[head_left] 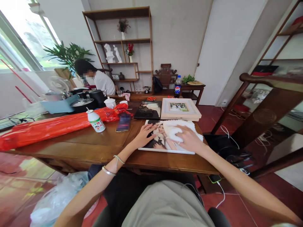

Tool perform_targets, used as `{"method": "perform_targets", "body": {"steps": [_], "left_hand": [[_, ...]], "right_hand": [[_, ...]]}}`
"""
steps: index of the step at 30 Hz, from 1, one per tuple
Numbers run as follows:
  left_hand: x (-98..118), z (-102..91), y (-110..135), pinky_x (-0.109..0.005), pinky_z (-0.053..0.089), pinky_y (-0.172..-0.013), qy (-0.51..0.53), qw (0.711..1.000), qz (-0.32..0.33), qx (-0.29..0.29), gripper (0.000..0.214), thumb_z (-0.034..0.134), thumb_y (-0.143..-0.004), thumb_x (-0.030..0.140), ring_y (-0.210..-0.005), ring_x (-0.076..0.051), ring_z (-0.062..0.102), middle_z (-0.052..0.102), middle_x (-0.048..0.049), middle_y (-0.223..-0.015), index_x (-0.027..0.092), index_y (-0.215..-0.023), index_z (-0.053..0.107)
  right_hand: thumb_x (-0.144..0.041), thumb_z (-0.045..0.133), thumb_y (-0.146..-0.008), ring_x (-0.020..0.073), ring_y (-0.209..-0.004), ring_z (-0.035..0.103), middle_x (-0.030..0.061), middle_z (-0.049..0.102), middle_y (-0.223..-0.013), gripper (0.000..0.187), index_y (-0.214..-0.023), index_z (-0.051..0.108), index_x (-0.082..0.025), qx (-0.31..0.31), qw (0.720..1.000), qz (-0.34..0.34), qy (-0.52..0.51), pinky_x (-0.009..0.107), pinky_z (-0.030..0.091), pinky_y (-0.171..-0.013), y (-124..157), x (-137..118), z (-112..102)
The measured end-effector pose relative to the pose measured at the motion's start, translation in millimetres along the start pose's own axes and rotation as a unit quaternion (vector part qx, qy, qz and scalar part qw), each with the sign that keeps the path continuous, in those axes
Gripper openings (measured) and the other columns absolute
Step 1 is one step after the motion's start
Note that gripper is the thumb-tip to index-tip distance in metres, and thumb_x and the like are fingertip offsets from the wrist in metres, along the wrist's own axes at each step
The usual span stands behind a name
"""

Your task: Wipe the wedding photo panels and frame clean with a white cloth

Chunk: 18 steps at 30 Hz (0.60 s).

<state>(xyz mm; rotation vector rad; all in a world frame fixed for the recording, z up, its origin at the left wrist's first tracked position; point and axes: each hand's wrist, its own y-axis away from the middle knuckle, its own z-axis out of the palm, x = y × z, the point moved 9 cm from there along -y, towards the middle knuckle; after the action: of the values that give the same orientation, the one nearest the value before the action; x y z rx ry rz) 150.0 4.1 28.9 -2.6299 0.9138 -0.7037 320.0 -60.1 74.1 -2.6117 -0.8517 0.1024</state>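
A photo panel (157,142) with a wedding-style portrait and white edges lies flat on the wooden table in front of me. My left hand (145,135) rests on its left part, fingers stretched out and holding nothing. On the panel's right half, my right hand (189,138) grips a bunched white cloth (174,130) and presses it to the picture. The cloth spreads out behind the hand and hides the upper right of the panel. Just behind lie a dark photo panel (144,108) and a pale framed picture (195,110).
Left of the panel are a phone (123,122), a white bottle (96,121) and a long red plastic-wrapped bundle (59,124). A cola bottle (177,86) stands behind the frame. Another person (104,82) sits at the far left. A wooden chair (265,110) is at my right.
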Motion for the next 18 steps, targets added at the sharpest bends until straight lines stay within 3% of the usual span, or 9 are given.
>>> {"method": "perform_targets", "body": {"steps": [4,8,13,18], "left_hand": [[0,-1.4,0,-0.042,0.025,-0.107,0.001,1.0,0.0,0.005,0.043,0.05,-0.086,0.039,-0.13,-0.023,0.031,0.042,-0.0072,-0.138,0.024,-0.126,0.051],[0,-1.1,-1,-0.041,0.024,-0.108,0.003,1.0,0.002,0.008,0.044,0.05,-0.086,0.04,-0.13,-0.023,0.031,0.042,-0.0088,-0.138,0.022,-0.126,0.051],[0,-1.3,0,-0.042,0.024,-0.108,-0.002,1.0,0.001,0.01,0.044,0.048,-0.087,0.04,-0.13,-0.024,0.031,0.043,-0.0097,-0.138,0.021,-0.127,0.05],[1,-2.1,2,-0.042,0.024,-0.108,-0.003,1.0,0.004,0.01,0.044,0.049,-0.087,0.04,-0.13,-0.023,0.031,0.043,-0.009,-0.138,0.021,-0.127,0.05]], "right_hand": [[-0.027,0.053,-0.08,0.0311,-0.117,0.047,0.018,0.06,-0.114,0.023,-0.091,0.069,-0.013,-0.009,1.0,-0.001,0.02,0.047,0.038,-0.094,-21,15,9],[-0.016,0.056,-0.071,0.0309,-0.121,0.043,0.0179,0.052,-0.126,0.022,-0.089,0.069,-0.013,-0.035,0.998,-0.043,0.013,0.046,0.033,-0.1,-4,-20,8],[-0.016,0.059,-0.065,0.0308,-0.126,0.037,0.0168,0.046,-0.133,0.024,-0.088,0.068,-0.013,-0.04,0.996,-0.073,-0.02,0.045,0.029,-0.104,25,-57,-2],[-0.021,0.058,-0.071,0.0281,-0.12,0.044,0.0161,0.053,-0.126,0.021,-0.088,0.069,-0.015,-0.01,0.999,-0.023,-0.028,0.044,0.031,-0.102,8,-26,-1]]}}
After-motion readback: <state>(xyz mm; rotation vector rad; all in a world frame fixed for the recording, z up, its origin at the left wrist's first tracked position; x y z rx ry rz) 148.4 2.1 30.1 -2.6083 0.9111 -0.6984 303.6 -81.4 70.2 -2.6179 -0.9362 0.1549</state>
